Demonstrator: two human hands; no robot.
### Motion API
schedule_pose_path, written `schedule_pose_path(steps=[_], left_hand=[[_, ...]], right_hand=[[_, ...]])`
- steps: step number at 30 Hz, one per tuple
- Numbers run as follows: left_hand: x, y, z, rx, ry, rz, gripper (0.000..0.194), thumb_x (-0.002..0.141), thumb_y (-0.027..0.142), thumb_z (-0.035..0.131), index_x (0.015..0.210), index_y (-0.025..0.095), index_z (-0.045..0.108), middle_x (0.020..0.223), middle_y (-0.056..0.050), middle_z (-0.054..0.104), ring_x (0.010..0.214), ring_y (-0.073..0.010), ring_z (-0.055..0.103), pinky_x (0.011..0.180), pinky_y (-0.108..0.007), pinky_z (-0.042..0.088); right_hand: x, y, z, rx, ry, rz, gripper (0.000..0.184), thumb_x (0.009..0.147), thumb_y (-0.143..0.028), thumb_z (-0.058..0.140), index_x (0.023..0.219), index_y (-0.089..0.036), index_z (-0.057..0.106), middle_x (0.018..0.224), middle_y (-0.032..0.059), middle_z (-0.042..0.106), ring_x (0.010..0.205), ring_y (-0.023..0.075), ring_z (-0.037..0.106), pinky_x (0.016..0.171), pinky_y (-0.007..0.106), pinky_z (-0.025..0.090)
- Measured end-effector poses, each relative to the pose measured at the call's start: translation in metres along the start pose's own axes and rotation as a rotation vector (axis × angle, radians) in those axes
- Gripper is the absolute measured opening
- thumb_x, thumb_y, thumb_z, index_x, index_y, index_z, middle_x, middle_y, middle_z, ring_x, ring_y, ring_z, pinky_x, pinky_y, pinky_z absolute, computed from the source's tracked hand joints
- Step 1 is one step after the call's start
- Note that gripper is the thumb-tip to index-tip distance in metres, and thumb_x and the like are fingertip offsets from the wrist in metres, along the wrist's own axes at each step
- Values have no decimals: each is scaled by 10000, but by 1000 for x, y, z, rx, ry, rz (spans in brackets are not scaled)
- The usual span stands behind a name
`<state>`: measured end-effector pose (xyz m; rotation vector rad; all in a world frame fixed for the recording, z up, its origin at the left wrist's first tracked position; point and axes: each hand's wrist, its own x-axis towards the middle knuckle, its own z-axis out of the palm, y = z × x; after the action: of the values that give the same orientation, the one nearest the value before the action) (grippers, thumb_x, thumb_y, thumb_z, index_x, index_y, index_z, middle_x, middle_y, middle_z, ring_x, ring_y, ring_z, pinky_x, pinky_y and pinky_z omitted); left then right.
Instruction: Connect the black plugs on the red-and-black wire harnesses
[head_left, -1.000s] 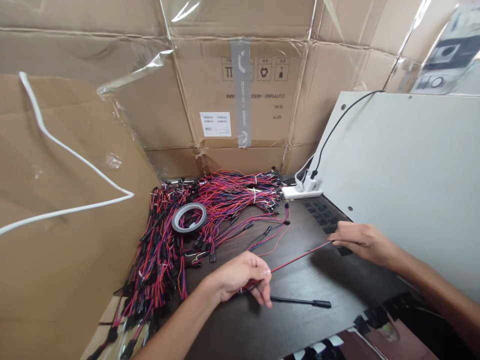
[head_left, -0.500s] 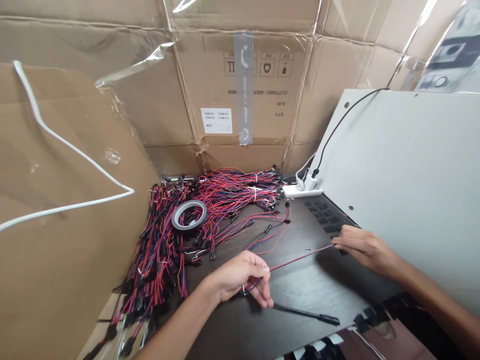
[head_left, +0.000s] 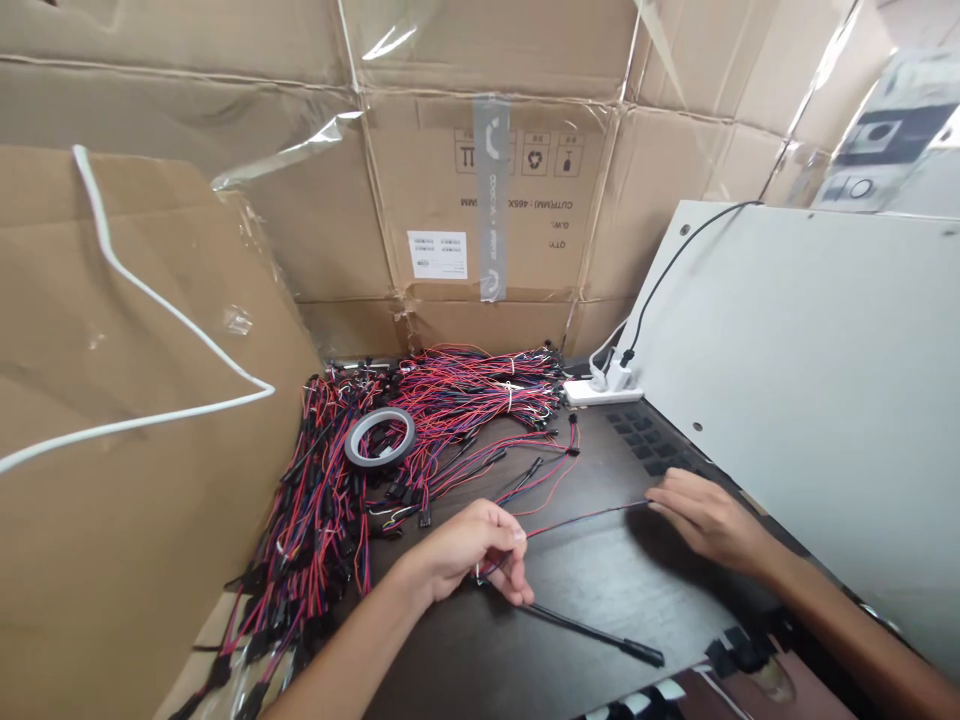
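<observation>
Lower centre and right, the left hand point(head_left: 480, 552) and right hand point(head_left: 701, 515) are pinching thin red-and-blue wires point(head_left: 585, 517). The span is now bowing slightly, its tension apparently easing.

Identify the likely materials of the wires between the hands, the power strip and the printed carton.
Wires: seemingly smooth plastic insulation, from their red and bluish colouring; cores hidden.
Power strip: probably hard white plastic, from its smooth, even body.
Printed carton: largely matt brown cardboard, judging by its creases.

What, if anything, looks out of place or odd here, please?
The printing on the cardboard panel behind the table is upside down, which looks odd; the tape roll lying on the wire pile may also be misplaced.
</observation>
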<state>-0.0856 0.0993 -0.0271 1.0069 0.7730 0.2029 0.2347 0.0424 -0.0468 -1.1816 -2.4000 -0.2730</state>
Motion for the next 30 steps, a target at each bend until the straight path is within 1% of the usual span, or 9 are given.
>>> schedule_pose_path(steps=[4, 8, 10, 14, 18, 21, 24, 27, 30], left_hand=[[-1, 3, -3, 10, 48, 8, 247, 575, 337, 637, 534, 111, 543, 488, -58, 591, 519, -198, 645, 475, -236, 479], [0, 4, -5, 24, 45, 25, 252, 584, 334, 634, 519, 104, 551, 467, -56, 571, 516, -207, 645, 475, -245, 483], [-1, 4, -6, 23, 41, 39, 257, 597, 333, 635, 521, 100, 558, 471, -63, 575, 514, -203, 643, 471, -236, 474], [-3, 6, -8, 10, 11, 84, 249, 632, 315, 629, 534, 96, 564, 473, -64, 575, 517, -200, 641, 471, -230, 464], [-5, 8, -9, -6, -31, 105, 255, 651, 321, 630, 540, 102, 559, 466, -56, 565, 512, -206, 640, 463, -238, 464], [-5, 7, -8, -8, -37, 106, 260, 664, 320, 628, 544, 101, 557, 474, -57, 567, 521, -202, 644, 466, -231, 463], [-3, 4, -4, -38, -31, 100, 263, 664, 323, 642, 556, 101, 552, 490, -56, 572, 531, -194, 647, 471, -219, 467], [1, -1, 2, -56, -6, 97, 273, 658, 341, 656, 579, 100, 554, 504, -59, 581, 540, -191, 652, 475, -213, 472], [5, -6, 6, -61, 55, 85, 262, 630, 340, 657, 591, 102, 556, 503, -62, 590, 530, -189, 648, 479, -220, 483]], right_hand=[[4, -5, 6, -46, -77, -11, 230, 939, -156, 409, 937, -144, 639, 699, 55, 594, 679, 178, 525, 641, 309, 418], [11, 0, 3, -88, 0, 39, 287, 930, -88, 354, 976, -125, 635, 686, 61, 610, 658, 177, 522, 613, 307, 396], [18, 0, 1, -59, 17, 52, 250, 940, -124, 386, 949, -132, 635, 713, 66, 628, 687, 182, 532, 633, 314, 403], [33, -8, 0, 30, -154, 36, 181, 923, -224, 492, 1023, -162, 629, 915, 91, 658, 872, 216, 557, 746, 348, 425], [43, -11, -1, -32, -274, 39, 237, 906, -121, 441, 861, -173, 668, 780, 66, 648, 770, 206, 547, 680, 343, 384], [52, -3, -9, -79, -210, 10, 288, 896, -87, 409, 819, -174, 672, 762, 66, 657, 750, 200, 538, 669, 342, 370], [64, 6, -16, -176, -33, -43, 301, 894, -83, 392, 919, -179, 677, 880, 85, 686, 877, 223, 549, 764, 371, 394], [75, 9, -6, -285, 135, -3, 353, 872, -37, 376, 1049, -160, 655, 1056, 114, 677, 1046, 248, 535, 887, 426, 389], [80, 1, 13, -295, 87, 50, 369, 822, -5, 415, 1101, -112, 631, 1160, 153, 636, 1149, 283, 505, 974, 486, 363]])
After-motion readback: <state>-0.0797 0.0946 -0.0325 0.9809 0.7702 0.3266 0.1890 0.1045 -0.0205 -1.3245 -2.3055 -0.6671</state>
